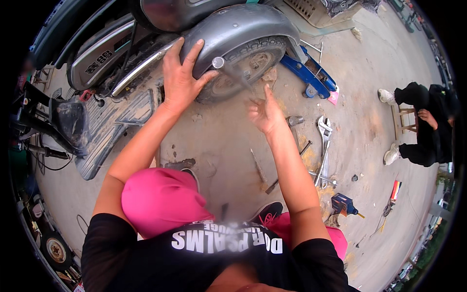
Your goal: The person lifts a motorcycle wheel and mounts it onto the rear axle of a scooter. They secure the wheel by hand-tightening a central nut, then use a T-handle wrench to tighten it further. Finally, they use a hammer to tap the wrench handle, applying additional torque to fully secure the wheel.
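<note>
My left hand (182,78) rests with spread fingers against the grey fender (233,29) of a parked vehicle. Its thumb reaches toward a round, bright metal end (218,62), apparently of a tool whose blurred shaft slants down across the wheel; its kind is unclear. The thumb is close to this end, and whether it touches cannot be made out. Below the wheel (250,65), my right hand (266,113) is raised with fingers apart, slightly smeared by motion, near the blurred shaft's lower end. No held object shows in it.
A blue floor jack (311,75) stands beside the wheel. To the right lie an adjustable wrench (325,134), a metal socket (295,120), a blue power tool (344,204) and pliers (388,208). A seated person (428,121) is at the far right; a footboard (131,109) is left.
</note>
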